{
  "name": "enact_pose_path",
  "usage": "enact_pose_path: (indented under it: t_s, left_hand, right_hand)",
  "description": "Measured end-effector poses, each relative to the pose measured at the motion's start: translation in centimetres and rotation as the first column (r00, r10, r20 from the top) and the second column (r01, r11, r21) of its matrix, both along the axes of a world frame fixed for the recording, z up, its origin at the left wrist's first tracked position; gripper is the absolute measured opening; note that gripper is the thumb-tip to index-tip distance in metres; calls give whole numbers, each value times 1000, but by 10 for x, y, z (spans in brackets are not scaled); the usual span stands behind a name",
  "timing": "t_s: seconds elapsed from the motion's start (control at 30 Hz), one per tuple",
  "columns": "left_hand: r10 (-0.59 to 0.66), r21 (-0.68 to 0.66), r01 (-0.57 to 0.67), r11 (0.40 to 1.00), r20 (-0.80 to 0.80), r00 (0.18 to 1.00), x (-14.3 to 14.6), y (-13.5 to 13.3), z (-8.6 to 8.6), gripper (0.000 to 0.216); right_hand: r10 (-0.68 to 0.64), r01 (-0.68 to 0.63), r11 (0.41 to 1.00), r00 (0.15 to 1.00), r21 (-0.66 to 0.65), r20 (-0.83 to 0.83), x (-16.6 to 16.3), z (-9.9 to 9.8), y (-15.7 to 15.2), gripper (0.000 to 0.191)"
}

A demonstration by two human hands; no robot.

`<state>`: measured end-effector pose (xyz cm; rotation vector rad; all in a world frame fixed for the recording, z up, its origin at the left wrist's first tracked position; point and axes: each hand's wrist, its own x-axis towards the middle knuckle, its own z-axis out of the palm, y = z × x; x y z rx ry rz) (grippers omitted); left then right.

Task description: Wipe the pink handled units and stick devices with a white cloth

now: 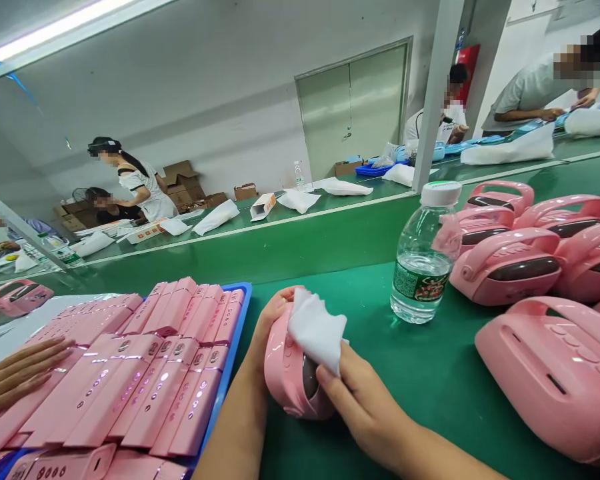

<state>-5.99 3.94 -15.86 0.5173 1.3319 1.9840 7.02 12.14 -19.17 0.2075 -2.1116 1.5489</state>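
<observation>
On the green bench (pixel 430 373), just ahead of the person and between both forearms, a pink speaker (pixel 290 370) stands on edge. The left hand (pixel 270 320) is wrapped over its far top; the right hand (pixel 365 400) pinches a white cloth (pixel 315 327) against what looks like its dark front panel.
</observation>
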Motion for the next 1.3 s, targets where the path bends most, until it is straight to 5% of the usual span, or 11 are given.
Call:
enact_pose_path:
  t_s: [0.1, 0.17, 0.6, 0.87, 1.03, 1.3]
  left_hand:
    - [-23, 26, 23, 999, -5, 1000, -7, 2, -4, 30]
    - [-37, 52, 38, 998, -16, 999, -8, 3, -5, 36]
    - [-173, 112, 182, 977, -83, 981, 21, 4, -2, 41]
    - [-348, -21, 348, 937, -6, 937, 1, 11, -8, 57]
    - [-393, -11, 393, 919, -37, 919, -3, 14, -13, 63]
    - [-228, -51, 225, 973, -76, 971, -7, 10, -13, 42]
  right_hand:
    - [5, 64, 942, 979, -330, 204, -9, -7, 6, 50]
    - [54, 54, 904, 970, -425, 239, -14, -9, 10, 50]
    - [214, -43, 866, 932, -498, 291, -10, -1, 30, 54]
    - [300, -47, 679, 928, -733, 219, -13, 0, 28, 45]
    - [329, -64, 634, 924, -770, 194, -12, 3, 27, 43]
    - [240, -30, 632, 958, -775, 158, -11, 5, 23, 35]
